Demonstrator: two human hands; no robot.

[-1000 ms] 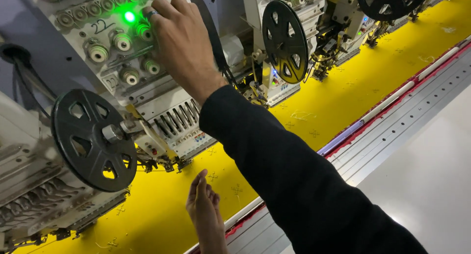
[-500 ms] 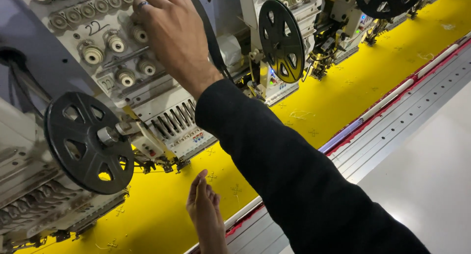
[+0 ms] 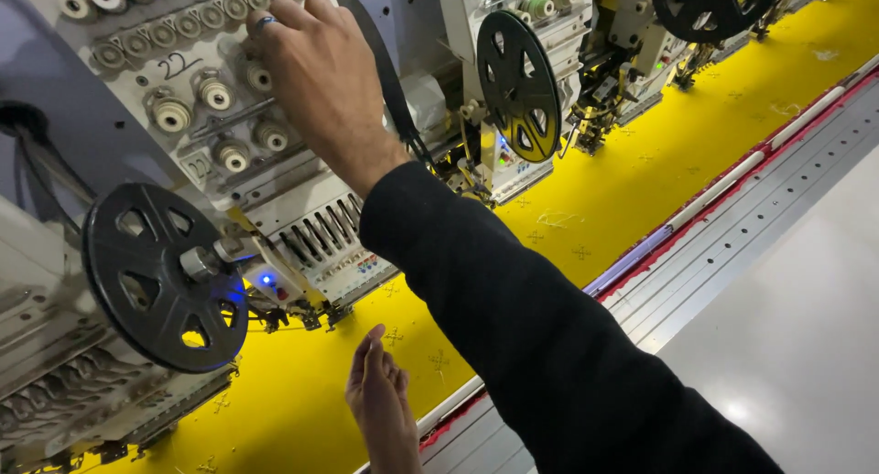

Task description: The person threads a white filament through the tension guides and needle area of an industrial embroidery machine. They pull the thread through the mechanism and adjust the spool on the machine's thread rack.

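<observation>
Knobs (image 3: 216,94) stud the white panel (image 3: 183,66) of the embroidery head at 11 o'clock, in slanted rows. The right hand (image 3: 320,80) lies over the panel's upper right part, its black sleeve (image 3: 513,327) running down to 5 o'clock. Its fingers (image 3: 275,21) are bent onto the top row of small knobs, and a ring shows on one finger; whether that grip pinches a knob or only presses on it cannot be told, since the palm hides the tips.

Below the panel, at 9 o'clock, a black reel (image 3: 160,277) stands on its spindle, with a small blue light (image 3: 266,279) just beside it to the right. A second black reel (image 3: 519,85) sits at 1 o'clock on the next head, and a third reel (image 3: 714,7) shows at the upper edge further right.

The left hand (image 3: 380,401) is at 6 o'clock, flat and edge-on, its grip slack with the fingers straight and together, holding nothing; it hovers at or rests on the yellow cloth (image 3: 623,181), and contact is unclear. The cloth carries small stitched crosses and stretches from 7 o'clock to 2 o'clock. A red-edged rail (image 3: 732,176) borders it, then the grey surface (image 3: 806,327) at 4 o'clock.
</observation>
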